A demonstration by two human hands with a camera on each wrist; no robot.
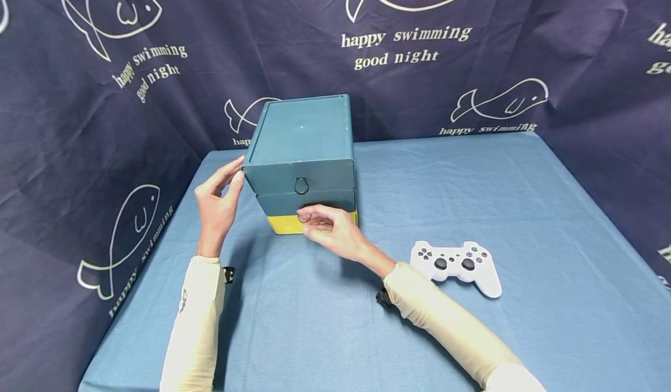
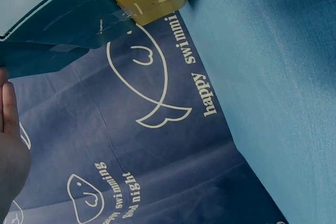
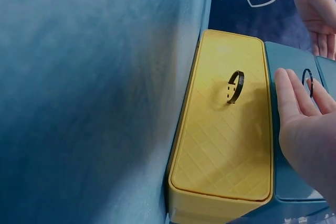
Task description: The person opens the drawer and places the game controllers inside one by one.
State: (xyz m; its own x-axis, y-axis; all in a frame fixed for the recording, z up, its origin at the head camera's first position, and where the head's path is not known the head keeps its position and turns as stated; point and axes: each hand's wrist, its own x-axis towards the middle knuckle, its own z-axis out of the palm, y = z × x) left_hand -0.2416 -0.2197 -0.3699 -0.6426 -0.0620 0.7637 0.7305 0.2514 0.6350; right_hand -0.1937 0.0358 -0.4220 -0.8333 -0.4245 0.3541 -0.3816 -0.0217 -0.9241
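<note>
A stack of three drawer boxes stands at the back of the table: two teal boxes (image 1: pixel 304 130) above a yellow one (image 3: pixel 223 145). Small black ring pulls show on their fronts. My left hand (image 1: pixel 216 197) is at the upper left side of the stack, its fingers extended and the thumb near the front corner. At the middle teal drawer, my right hand (image 1: pixel 335 229) has its fingers spread around the black ring pull (image 3: pixel 308 81), with gaps showing beside the ring. All drawer fronts sit flush with the boxes.
A white game controller (image 1: pixel 456 264) lies on the blue tablecloth (image 1: pixel 555 322), right of the right forearm. Dark blue fabric (image 1: pixel 409 101) printed with fish and lettering hangs behind and beside the table, close behind the stack.
</note>
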